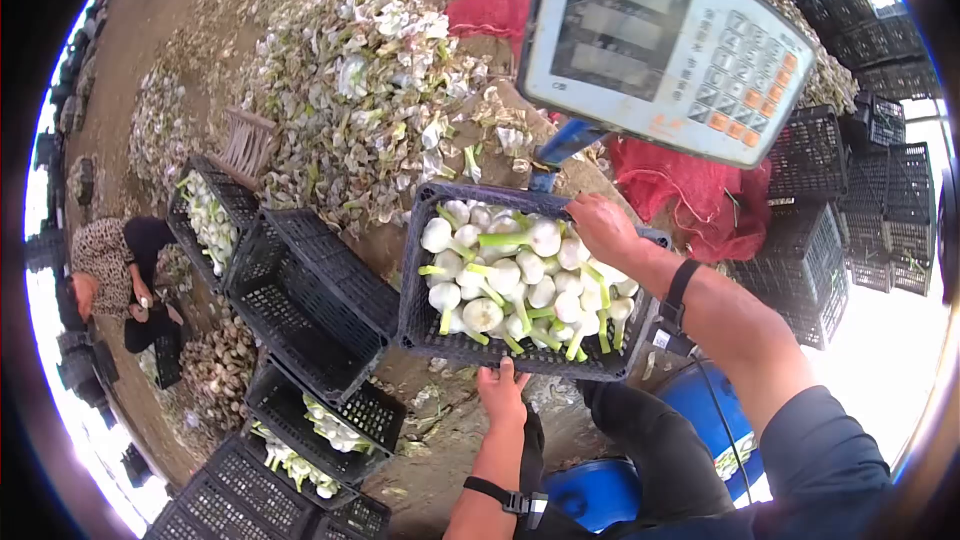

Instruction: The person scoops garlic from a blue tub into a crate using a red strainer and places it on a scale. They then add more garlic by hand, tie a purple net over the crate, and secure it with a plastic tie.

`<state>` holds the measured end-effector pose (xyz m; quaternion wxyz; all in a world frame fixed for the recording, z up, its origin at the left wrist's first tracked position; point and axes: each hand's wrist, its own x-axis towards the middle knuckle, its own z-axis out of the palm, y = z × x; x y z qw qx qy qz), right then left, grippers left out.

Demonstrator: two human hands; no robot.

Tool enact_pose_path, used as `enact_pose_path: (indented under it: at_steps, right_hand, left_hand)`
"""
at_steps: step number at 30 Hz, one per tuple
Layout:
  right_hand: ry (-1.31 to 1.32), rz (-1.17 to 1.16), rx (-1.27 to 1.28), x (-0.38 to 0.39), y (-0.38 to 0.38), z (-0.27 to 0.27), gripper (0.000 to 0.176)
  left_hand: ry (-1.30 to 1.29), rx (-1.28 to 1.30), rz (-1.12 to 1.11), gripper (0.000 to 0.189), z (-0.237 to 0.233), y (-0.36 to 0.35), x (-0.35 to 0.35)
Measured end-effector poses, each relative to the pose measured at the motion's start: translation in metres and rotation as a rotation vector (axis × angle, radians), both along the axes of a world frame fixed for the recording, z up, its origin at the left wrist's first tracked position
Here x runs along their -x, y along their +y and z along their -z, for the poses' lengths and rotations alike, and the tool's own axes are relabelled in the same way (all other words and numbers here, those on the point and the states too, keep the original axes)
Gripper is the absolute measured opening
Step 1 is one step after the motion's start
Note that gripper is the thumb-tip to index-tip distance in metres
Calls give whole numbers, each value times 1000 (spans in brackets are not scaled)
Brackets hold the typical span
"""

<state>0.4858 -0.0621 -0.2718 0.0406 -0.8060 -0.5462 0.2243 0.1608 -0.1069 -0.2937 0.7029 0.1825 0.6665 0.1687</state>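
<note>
A black plastic crate [411, 285] full of white garlic bulbs [505, 275] with cut green stems is in front of me, just below the weighing scale display [665, 45]. My right hand [605, 228] is closed over its far rim, near the right corner. Against the near wall is my left hand [502, 395], its fingers closed at the edge and partly hidden under the crate. Whatever the crate rests on is covered by it.
Garlic skins [370, 90] are heaped on the floor ahead. An empty crate [305, 290] and garlic-filled crates stand left, near a seated person [110, 260]. Red mesh bags [690, 200] and stacked crates [800, 270] are on the right. Blue drums [595, 493] stand close to my legs.
</note>
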Motion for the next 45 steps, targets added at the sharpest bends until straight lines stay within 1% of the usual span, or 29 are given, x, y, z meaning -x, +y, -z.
enact_pose_path:
  at_steps: [3,7,9,11,12,14,15,17,18,19,20,21,22,23,24,25,26,27,29,30,31,32,33,35,36,38,40,43,45]
  right_hand:
    - [50,4,-66,-11,3,17,16]
    - [29,28,53,-11,6,20,16]
    - [52,27,9,-13,8,16,15]
    - [42,39,90,-12,8,15,18]
    - [47,44,91,-8,4,11,18]
    - [-1,133,-6,-7,-3,1,27]
    - [-9,135,-11,-3,-11,-10,27]
    - [-122,275,-299,13,-37,-38,40]
    - [-132,285,-305,21,-55,-56,43]
    - [-137,295,-310,34,-78,-75,46]
    - [-27,380,-205,51,-105,-82,46]
    - [78,467,-109,68,-131,-89,45]
    - [156,439,-117,87,-156,-106,41]
    - [219,451,-144,111,-169,-143,38]
    - [364,545,-86,132,-177,-179,33]
    - [409,576,-188,159,-193,-194,31]
    - [473,496,-169,180,-204,-210,33]
    - [537,413,-148,196,-209,-229,35]
    - [766,411,43,222,-193,-286,36]
    - [802,383,11,236,-189,-306,35]
    - [842,354,-18,244,-183,-324,34]
    - [842,288,-6,251,-178,-334,37]
    - [839,287,-23,257,-176,-341,37]
    - [854,177,-96,264,-172,-354,40]
    - [817,138,-69,265,-171,-360,41]
    - [750,128,-65,262,-174,-372,41]
    - [650,164,-16,261,-178,-388,41]
    - [646,243,-32,252,-183,-409,40]
    - [514,230,-138,246,-189,-413,34]
  left_hand:
    - [18,-23,-20,14,-2,-3,-15]
    - [43,-26,-51,16,5,-10,-17]
    - [53,-36,-48,16,4,-8,-16]
    - [63,48,28,25,6,-6,-8]
    - [68,49,33,25,4,-7,-1]
    - [73,93,220,39,-2,-7,6]
    - [66,87,223,39,-8,-14,11]
    - [234,-72,460,50,-20,-41,35]
    - [204,-127,522,52,-21,-57,54]
    - [174,-133,599,45,-44,-67,66]
    - [143,-146,677,40,-71,-74,74]
    - [173,-252,825,38,-99,-82,82]
    - [200,-367,973,36,-127,-87,86]
    - [102,-257,1187,36,-146,-83,88]
    - [80,-341,1170,38,-187,-85,83]
    - [35,-354,1136,40,-200,-101,90]
    - [11,-309,1459,31,-223,-96,84]
    - [12,-335,1469,31,-247,-98,81]
    - [-114,-648,1616,46,-285,-111,73]
    - [-112,-667,1622,46,-293,-118,70]
    - [-151,-794,1726,51,-303,-121,64]
    - [-189,-927,1829,56,-311,-125,62]
    - [-183,-943,1835,56,-317,-128,59]
    - [-347,-982,1876,61,-342,-122,42]
    - [-339,-998,1881,61,-347,-121,42]
    - [-238,-1217,1993,60,-357,-117,44]
    - [-233,-1258,2023,58,-370,-113,46]
    - [-232,-1343,2091,54,-391,-102,40]
    - [-233,-1388,2136,52,-406,-96,34]
